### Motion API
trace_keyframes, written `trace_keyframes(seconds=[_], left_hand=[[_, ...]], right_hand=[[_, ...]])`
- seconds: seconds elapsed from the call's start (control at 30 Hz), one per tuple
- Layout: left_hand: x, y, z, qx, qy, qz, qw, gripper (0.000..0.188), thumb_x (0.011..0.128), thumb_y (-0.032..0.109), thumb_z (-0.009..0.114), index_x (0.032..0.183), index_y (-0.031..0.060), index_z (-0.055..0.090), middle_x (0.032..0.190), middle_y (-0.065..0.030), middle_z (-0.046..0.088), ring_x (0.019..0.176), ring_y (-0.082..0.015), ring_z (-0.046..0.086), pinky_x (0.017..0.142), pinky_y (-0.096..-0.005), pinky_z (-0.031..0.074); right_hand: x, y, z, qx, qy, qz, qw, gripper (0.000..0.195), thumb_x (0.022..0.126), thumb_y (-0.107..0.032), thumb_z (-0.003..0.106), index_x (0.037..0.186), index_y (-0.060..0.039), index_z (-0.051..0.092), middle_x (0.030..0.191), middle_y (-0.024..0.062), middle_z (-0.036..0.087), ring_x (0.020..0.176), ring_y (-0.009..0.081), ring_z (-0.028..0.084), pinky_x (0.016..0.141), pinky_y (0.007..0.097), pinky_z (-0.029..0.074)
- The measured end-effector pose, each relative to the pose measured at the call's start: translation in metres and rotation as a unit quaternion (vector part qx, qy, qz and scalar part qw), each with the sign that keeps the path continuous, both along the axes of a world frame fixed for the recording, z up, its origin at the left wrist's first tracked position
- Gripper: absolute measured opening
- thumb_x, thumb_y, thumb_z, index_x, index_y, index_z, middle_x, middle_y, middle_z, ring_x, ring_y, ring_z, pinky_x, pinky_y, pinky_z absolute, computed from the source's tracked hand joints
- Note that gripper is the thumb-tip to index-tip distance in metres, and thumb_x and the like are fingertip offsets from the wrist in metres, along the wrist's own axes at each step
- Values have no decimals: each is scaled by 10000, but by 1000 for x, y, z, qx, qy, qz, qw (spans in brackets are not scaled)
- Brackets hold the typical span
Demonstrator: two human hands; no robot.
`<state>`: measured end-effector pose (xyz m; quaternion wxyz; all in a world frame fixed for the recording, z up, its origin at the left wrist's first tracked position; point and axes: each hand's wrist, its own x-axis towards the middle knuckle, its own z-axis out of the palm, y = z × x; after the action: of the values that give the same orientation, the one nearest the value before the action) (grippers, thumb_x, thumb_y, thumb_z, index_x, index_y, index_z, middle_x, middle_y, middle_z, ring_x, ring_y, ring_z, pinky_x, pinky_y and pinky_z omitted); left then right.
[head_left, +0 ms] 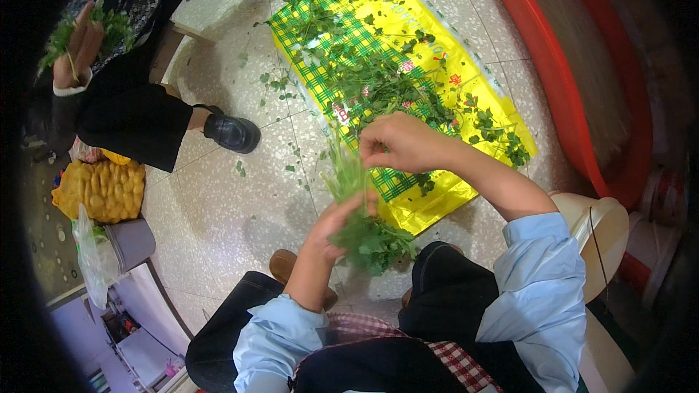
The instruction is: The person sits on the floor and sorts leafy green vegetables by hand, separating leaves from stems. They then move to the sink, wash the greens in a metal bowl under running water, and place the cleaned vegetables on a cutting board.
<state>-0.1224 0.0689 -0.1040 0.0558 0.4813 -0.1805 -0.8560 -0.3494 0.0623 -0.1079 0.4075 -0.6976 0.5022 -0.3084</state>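
My left hand (334, 224) grips a bunch of leafy green herbs (377, 243), which look like coriander. Its pale stems (345, 166) point away from me and its leaves hang toward my knees, partly blurred. Over the stem side, my right hand (404, 142) is curled, with thumb and fingertips pinched together beside the stems. Whether a stem is between those fingertips is too small to tell. Beneath the right hand lies a yellow and green checked plastic sheet (437, 196) bearing printed writing. Loose coriander sprigs (371, 79) are strewn over it.
A red plastic tub (551, 60) stands at right, above a pale bucket (592, 229). At left, another person's hand (82, 46) holds greens (117, 30); their black shoe (232, 132) is beside the sheet. Fallen leaves (278, 82) dot the speckled floor (218, 213). A grey bin (131, 243) stands lower left.
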Motion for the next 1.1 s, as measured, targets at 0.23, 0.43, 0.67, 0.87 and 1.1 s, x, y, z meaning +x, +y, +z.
trace_keyframes(seconds=[0.23,0.43,0.67,0.87,1.1], left_hand=[[1,-2,-13,53,-39,58,996,257,948,367,487,881,120,512,633,61,410,616,-95,398,535,-233,357],[-13,-4,11,112,-63,128,983,253,953,355,483,873,118,519,625,64,420,604,-96,409,524,-235,366],[28,-6,-18,-4,-23,111,994,247,917,290,565,1046,81,540,648,28,471,632,-117,485,535,-254,411],[27,-1,-16,-54,-116,141,982,261,893,267,606,1063,81,541,678,12,522,672,-140,550,571,-261,454],[31,-1,-20,-50,-65,134,988,255,882,262,623,1044,81,547,659,23,489,640,-127,519,535,-240,420]], right_hand=[[7,7,6,-145,135,-80,977,94,739,-170,683,789,-113,628,837,36,620,937,219,563,814,377,400],[24,25,-6,-153,93,-219,959,93,768,-166,631,806,-81,620,831,80,622,861,259,582,747,366,437],[-49,37,-135,168,76,-394,901,223,833,-237,574,824,-17,604,717,143,608,689,309,605,638,401,478],[2,79,-144,118,329,-296,889,219,778,-260,615,771,-41,607,754,141,615,741,319,603,635,421,466],[-36,63,-144,216,-34,-234,947,170,756,-162,649,816,-35,552,736,104,617,602,178,554,527,318,435]])
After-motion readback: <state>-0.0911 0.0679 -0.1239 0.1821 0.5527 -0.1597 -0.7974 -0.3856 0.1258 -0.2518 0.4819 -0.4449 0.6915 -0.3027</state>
